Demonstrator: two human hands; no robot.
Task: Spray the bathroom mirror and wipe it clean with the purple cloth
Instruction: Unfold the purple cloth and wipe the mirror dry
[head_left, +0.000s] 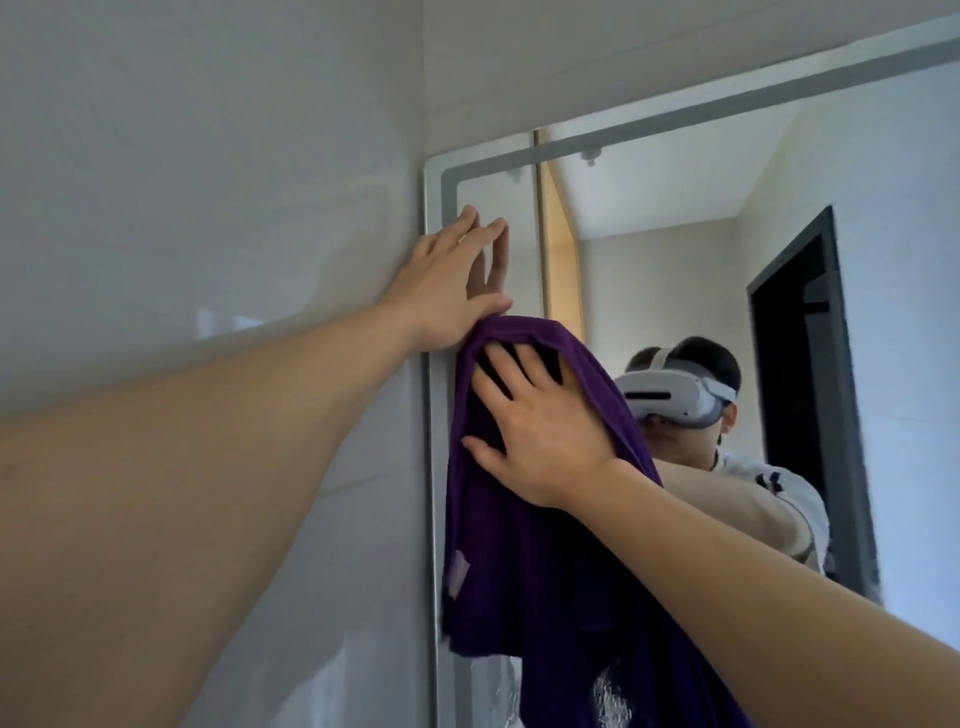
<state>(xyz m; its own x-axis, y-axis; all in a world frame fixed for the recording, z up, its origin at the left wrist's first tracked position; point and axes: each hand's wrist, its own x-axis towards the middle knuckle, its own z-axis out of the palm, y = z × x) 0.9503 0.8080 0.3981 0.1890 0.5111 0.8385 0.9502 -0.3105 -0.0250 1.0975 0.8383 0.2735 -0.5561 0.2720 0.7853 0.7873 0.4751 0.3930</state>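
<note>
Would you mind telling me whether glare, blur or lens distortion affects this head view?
Head view: soft daylight, no harsh shadows; pale glare patches on the glossy wall; wide-angle bending curves the mirror frame; the left hand and right hand on the purple cloth look slightly soft.

I see the mirror (675, 208) fixed upright on the wall, a tall pane with rounded corners and a pale frosted band running just inside its edge. Near its bottom left the glass carries wet, streaky patches. The cloth (524, 545) is deep purple, a large soft piece lying flat against the mirror's left side. Its top is bunched into folds high on the glass, and the rest hangs down in a long drape.
</note>
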